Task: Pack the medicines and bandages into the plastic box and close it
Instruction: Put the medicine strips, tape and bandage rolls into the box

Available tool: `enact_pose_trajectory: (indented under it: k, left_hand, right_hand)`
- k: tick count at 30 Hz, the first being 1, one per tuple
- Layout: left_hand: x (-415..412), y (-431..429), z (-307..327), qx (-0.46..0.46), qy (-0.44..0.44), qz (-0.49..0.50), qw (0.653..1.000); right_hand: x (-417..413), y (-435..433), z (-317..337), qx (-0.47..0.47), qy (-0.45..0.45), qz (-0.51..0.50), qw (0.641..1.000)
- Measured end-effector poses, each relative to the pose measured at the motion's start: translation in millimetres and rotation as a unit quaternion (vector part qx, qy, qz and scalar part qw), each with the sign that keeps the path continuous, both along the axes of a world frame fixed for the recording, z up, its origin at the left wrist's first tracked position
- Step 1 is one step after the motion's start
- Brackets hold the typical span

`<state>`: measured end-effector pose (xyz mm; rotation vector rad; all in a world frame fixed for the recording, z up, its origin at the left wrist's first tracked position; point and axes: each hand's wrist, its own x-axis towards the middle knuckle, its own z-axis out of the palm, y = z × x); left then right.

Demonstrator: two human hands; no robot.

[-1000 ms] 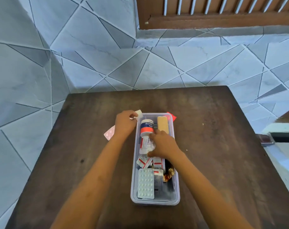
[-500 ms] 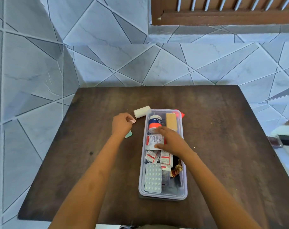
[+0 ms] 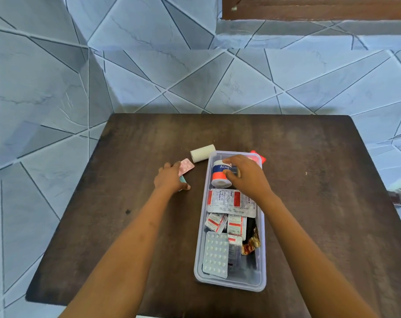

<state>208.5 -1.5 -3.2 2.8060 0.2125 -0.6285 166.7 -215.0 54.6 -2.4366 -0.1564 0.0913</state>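
Note:
A clear plastic box (image 3: 262, 267) sits open on the dark wooden table (image 3: 309, 203), holding several blister strips and pill packs (image 3: 215, 254). At its far end stands an adhesive tape roll (image 3: 220, 177) in white, blue and orange. My right hand (image 3: 245, 174) curls over that roll, fingers touching it. My left hand (image 3: 171, 177) lies on the table left of the box, over a pink blister strip (image 3: 187, 166) and a small teal piece (image 3: 182, 180). A white bandage roll (image 3: 202, 153) lies just beyond the box's far left corner.
A red object (image 3: 259, 157) pokes out behind the box's far right corner. Tiled floor surrounds the table on the left and far sides. A wooden door frame (image 3: 309, 10) is at the top right.
My right hand moved from the strips in the middle of the box up to the adhesive tape roll. My left hand stays by the pink strip, which now shows more.

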Motion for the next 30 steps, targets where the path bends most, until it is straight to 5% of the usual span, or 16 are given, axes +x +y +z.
enact_pose_trajectory:
  k: [6, 11, 14, 20, 24, 30]
  left_hand:
    - [0.9, -8.5, -0.1, 0.031, -0.009, 0.011, 0.999]
    - [5.7, -7.2, 2.3, 0.001, 0.068, 0.083, 0.994]
    - [10.3, -8.5, 2.8, -0.019, 0.1, 0.104, 0.989]
    - [18.8, -11.2, 5.8, -0.045, 0.093, 0.131, 0.986]
    - [21.9, -13.6, 11.5, -0.066, 0.081, 0.135, 0.985]
    - [21.2, -8.5, 25.9, -0.093, 0.054, 0.144, 0.984]
  right_hand:
    - [12.4, 3.8, -10.0, 0.021, -0.032, -0.023, 0.999]
    - [33.5, -23.2, -18.3, 0.067, -0.093, -0.185, 0.976]
    - [51.2, -48.4, -33.7, 0.081, -0.008, -0.239, 0.968]
    - [86.5, -73.4, -42.4, 0.025, 0.124, -0.185, 0.975]
    - [96.7, -76.4, -57.3, -0.069, 0.136, -0.144, 0.978]
    - [99.5, -73.9, -64.7, -0.068, 0.148, -0.175, 0.971]
